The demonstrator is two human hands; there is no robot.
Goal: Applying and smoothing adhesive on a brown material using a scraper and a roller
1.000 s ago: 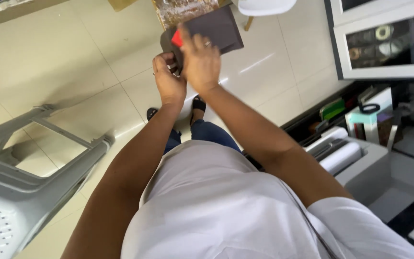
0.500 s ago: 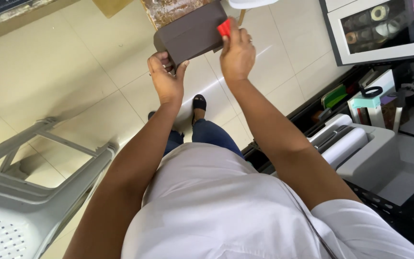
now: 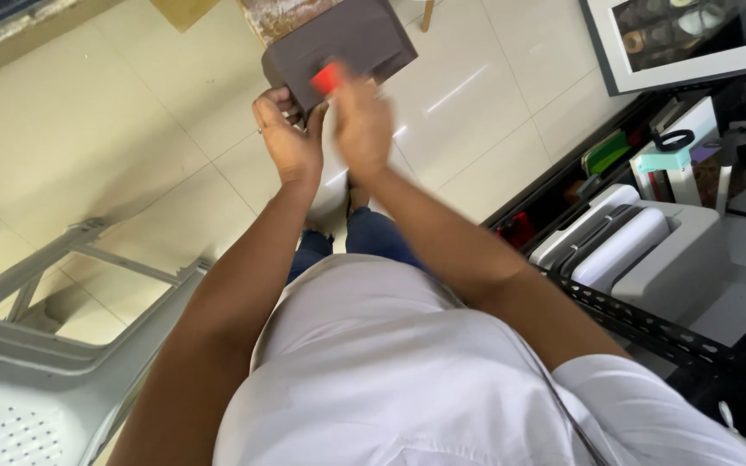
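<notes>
Your left hand point(image 3: 288, 142): fingers curled around lower left corner of dark brown flat panel point(image 3: 343, 43), panel held out over tiled floor point(image 3: 114, 147). Your right hand point(image 3: 361, 121): motion-blurred, fingers pinching small red object point(image 3: 327, 78) against panel's face. Grey plastic chair point(image 3: 36, 345) at your left. Grey printer point(image 3: 641, 250) on black rack point(image 3: 649, 332) at your right.

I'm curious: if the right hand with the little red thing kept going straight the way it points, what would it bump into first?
Most likely the dark flat piece that the left hand holds up; the right hand is blurred, so depth is unsure.
</notes>
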